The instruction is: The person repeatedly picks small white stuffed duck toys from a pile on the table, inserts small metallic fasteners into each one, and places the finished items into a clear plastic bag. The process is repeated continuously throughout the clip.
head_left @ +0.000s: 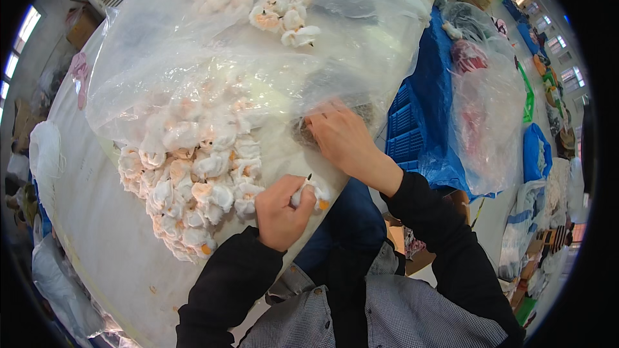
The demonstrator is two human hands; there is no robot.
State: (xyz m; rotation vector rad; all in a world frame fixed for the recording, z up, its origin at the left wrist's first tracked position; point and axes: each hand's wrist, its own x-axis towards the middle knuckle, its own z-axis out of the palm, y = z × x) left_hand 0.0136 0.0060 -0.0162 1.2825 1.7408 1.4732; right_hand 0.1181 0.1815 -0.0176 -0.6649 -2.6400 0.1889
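The left hand [278, 209] is closed around a small white and orange soft toy [314, 194] at the desk [97, 219] edge; it looks light and squashy, best pinched by its body. The right hand [342, 135] lies spread on the clear plastic bag [213, 71], fingers loose, gripping nothing. A heap of similar toys [187, 180] crowds just beside them.

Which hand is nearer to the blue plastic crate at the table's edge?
Right. The right hand rests on the clear plastic bag just beside the blue crate; the left hand holds a small white plush piece farther away, near the pile.
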